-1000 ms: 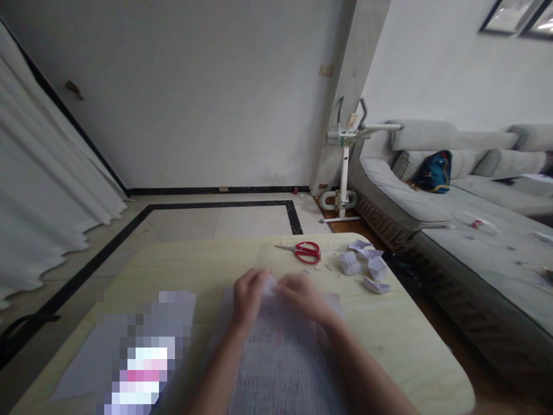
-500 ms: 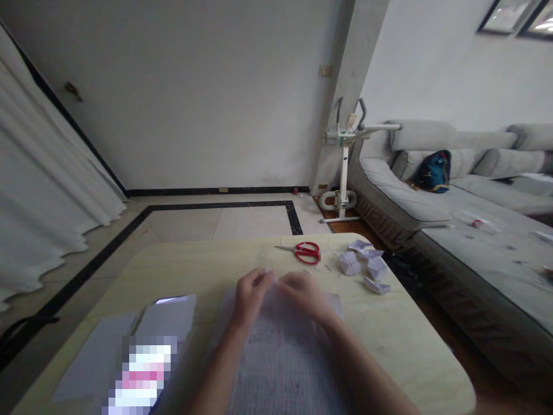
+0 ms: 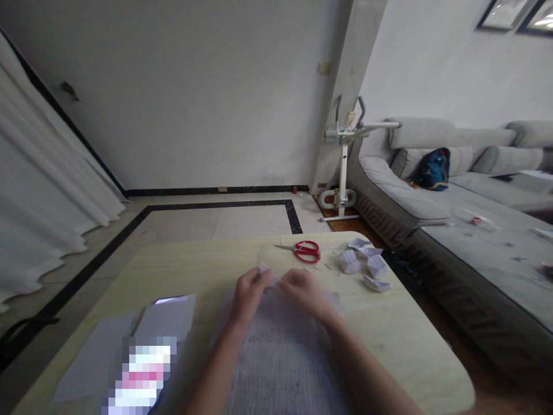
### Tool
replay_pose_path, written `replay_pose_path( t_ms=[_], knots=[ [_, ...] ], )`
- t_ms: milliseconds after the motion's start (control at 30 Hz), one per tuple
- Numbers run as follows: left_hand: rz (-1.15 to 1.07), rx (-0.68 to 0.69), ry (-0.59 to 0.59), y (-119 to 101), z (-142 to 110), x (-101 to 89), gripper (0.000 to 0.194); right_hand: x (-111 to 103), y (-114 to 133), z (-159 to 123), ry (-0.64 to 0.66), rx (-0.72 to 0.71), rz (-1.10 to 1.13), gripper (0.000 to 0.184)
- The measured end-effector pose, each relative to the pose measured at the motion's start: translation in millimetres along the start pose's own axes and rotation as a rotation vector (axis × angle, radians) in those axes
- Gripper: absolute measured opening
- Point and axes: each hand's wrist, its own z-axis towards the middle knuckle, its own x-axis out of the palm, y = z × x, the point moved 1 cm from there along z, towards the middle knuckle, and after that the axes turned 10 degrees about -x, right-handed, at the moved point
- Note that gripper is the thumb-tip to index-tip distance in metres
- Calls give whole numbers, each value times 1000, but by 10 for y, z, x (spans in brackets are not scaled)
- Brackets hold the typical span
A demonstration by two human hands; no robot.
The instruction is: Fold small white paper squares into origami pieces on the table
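Between my two hands is a small piece of white paper [image 3: 273,280], held above the far end of a large lined sheet with writing [image 3: 280,357]. My left hand [image 3: 249,293] pinches the paper's left side, and a corner sticks up past the thumb. My right hand [image 3: 305,291] has its fingers curled closed at the paper's right side. The fingertips partly hide the paper, so its folds cannot be made out. Beyond my hands lie red-handled scissors [image 3: 306,252], blades pointing left. Several folded white paper pieces [image 3: 349,262] sit to the right of them.
At the left of the wooden table [image 3: 415,340] are white paper sheets [image 3: 97,357] and a phone with a blurred-out screen [image 3: 140,374]. Small paper scraps [image 3: 322,266] lie near the scissors. A grey sofa [image 3: 484,253] stands to the right of the table.
The paper shows more between my hands, and its corner rises higher above my left thumb. My right hand has shifted slightly right. The scissors and folded pieces stay put.
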Motion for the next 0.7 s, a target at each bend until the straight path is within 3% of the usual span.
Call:
replay_pose_path(
  t_ms=[133, 333, 700],
  knots=[
    [31, 25, -27, -27, -20, 3, 33, 24, -26, -1, -12, -47, 35, 14],
    [117, 59, 11, -42, -56, 45, 26, 64, -5, 0, -78, -44, 54, 26],
    [88, 125, -10, -23, -67, 56, 22, 21, 20, 18, -126, -45, 92, 19]
  ],
)
